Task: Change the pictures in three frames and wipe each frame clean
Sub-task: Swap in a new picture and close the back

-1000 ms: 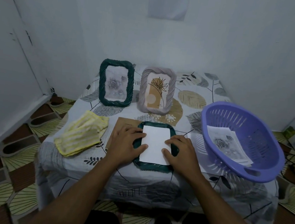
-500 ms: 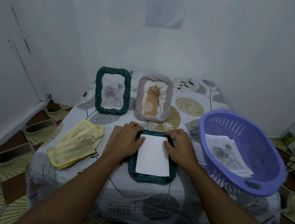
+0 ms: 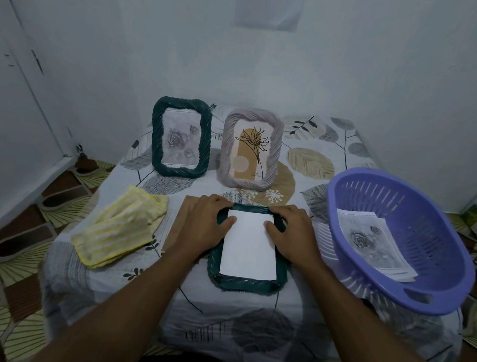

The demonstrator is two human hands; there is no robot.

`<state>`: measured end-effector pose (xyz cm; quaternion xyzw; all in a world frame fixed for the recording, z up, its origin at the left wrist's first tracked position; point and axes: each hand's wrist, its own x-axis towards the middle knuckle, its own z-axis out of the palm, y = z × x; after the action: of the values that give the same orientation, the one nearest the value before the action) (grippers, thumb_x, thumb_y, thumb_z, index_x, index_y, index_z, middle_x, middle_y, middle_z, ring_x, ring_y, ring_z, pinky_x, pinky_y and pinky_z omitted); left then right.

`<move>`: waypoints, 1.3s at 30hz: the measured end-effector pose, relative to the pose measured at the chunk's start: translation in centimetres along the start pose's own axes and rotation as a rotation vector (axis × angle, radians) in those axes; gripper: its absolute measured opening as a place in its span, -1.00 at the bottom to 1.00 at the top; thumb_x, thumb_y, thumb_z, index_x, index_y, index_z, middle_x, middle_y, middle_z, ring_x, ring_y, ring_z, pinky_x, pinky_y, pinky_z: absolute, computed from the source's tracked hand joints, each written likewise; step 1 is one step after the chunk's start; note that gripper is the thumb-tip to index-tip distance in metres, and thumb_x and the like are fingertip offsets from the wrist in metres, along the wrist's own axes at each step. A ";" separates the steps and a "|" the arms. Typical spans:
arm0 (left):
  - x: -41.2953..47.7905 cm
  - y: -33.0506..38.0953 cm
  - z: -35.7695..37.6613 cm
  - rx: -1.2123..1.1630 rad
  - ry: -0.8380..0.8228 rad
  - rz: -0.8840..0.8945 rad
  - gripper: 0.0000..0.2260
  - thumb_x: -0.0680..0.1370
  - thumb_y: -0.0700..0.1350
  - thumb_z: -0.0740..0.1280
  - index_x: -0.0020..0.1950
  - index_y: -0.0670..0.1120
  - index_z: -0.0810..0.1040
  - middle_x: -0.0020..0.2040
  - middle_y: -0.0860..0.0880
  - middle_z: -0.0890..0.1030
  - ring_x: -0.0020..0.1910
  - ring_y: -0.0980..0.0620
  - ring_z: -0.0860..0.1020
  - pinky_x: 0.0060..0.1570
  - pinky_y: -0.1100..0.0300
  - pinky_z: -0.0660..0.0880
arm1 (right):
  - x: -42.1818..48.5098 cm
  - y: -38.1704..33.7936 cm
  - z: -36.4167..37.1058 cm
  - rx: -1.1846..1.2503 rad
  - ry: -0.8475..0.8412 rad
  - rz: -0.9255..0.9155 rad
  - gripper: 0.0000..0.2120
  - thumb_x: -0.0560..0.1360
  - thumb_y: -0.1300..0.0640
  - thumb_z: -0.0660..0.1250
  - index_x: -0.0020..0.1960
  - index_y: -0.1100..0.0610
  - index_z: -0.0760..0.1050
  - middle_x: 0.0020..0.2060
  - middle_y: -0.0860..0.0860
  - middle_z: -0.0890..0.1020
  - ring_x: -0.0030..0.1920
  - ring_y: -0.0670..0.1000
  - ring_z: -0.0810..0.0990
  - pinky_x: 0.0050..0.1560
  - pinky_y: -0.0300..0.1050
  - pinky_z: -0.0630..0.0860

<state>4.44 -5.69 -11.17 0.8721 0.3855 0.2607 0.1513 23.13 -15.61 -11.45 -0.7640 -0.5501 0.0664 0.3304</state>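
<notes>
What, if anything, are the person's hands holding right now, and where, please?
Both the left hand and right hand press the white paper sheet at its far corners into the face-down dark green woven frame.

A small table draped in a leaf-patterned cloth is carrying two upright rope-textured frames, dark green and grey, a third dark green frame lying flat, a folded yellow striped cloth, a brown backing board and a purple slotted plastic basket.

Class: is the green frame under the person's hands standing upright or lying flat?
Lying flat. The frame rests face down on the table, a white sheet over its back, both hands pressing its top corners.
</notes>
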 end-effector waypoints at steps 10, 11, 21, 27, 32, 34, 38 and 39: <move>0.3 -1.3 -3.8 0.056 0.064 -0.298 -0.66 0.48 -0.02 0.28 0.17 -0.18 0.56 0.15 -0.17 0.55 0.16 -0.19 0.48 0.12 -0.01 0.45 | 0.1 -0.7 -0.7 0.127 0.018 0.041 -0.65 0.53 0.06 0.35 0.29 0.10 0.53 0.18 0.08 0.58 0.16 0.08 0.50 0.23 0.00 0.44; -0.1 -1.7 -4.1 0.125 0.010 -0.360 -0.63 0.46 0.00 0.28 0.17 -0.17 0.54 0.16 -0.18 0.52 0.16 -0.21 0.47 0.10 -0.03 0.47 | 0.0 -0.8 -0.7 0.092 0.024 0.025 -0.65 0.53 0.06 0.34 0.29 0.09 0.52 0.20 0.07 0.56 0.19 0.09 0.47 0.24 -0.01 0.40; -1.1 -2.6 -5.4 0.109 -0.149 -0.480 -0.43 0.47 0.10 0.39 0.37 -0.16 0.36 0.29 -0.20 0.48 0.25 -0.19 0.44 0.22 -0.02 0.43 | -2.3 -3.5 -1.2 -0.093 0.023 -0.089 -0.67 0.55 0.02 0.28 0.30 -0.01 0.46 0.24 -0.02 0.51 0.25 0.04 0.36 0.23 -0.02 0.27; -3.6 -1.5 -5.5 0.190 -0.157 -0.427 -0.45 0.39 0.25 0.35 0.19 -0.11 0.47 0.19 -0.13 0.41 0.21 -0.12 0.37 0.15 0.04 0.42 | -3.9 -3.2 -1.9 -0.156 -0.033 -0.079 -0.70 0.55 0.07 0.27 0.27 0.00 0.50 0.22 -0.01 0.51 0.24 0.07 0.38 0.22 0.03 0.33; -4.5 -0.3 -5.1 0.161 -0.093 -0.421 -0.39 0.36 0.27 0.37 0.17 -0.18 0.47 0.15 -0.15 0.42 0.20 -0.15 0.36 0.15 0.02 0.40 | -5.8 -1.5 -2.2 -0.156 -0.058 -0.040 -0.73 0.52 0.28 0.26 0.16 0.11 0.58 0.15 0.06 0.54 0.14 0.08 0.46 0.20 -0.03 0.43; -4.6 0.1 -5.2 0.142 -0.063 -0.447 -0.42 0.32 0.20 0.41 0.12 -0.21 0.50 0.12 -0.17 0.44 0.19 -0.17 0.38 0.14 0.06 0.40 | -6.3 -1.4 -2.5 -0.138 -0.043 -0.032 -0.75 0.52 0.31 0.25 0.12 0.13 0.59 0.12 0.06 0.54 0.10 0.07 0.49 0.18 -0.04 0.46; -4.5 0.1 -6.3 0.040 -0.003 -0.515 -0.38 0.24 0.19 0.42 0.08 -0.25 0.49 0.06 -0.19 0.49 0.10 -0.17 0.46 0.04 0.08 0.41 | -6.4 -1.5 -3.0 -0.095 -0.022 -0.014 -0.73 0.51 0.35 0.24 0.11 0.16 0.60 0.07 0.08 0.56 0.04 0.07 0.52 0.13 -0.09 0.47; -4.4 0.1 -6.7 -0.010 0.029 -0.535 -0.35 0.22 0.18 0.43 0.10 -0.27 0.48 0.07 -0.20 0.51 0.08 -0.17 0.48 0.00 0.08 0.46 | -6.5 -1.4 -3.1 -0.089 -0.024 -0.011 -0.73 0.50 0.35 0.24 0.11 0.16 0.61 0.07 0.08 0.57 0.04 0.06 0.53 0.13 -0.09 0.47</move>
<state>-1.80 -8.61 -7.14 0.7345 0.6032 0.2259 0.2136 20.93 -22.41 -9.92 -0.7742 -0.5606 0.0495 0.2898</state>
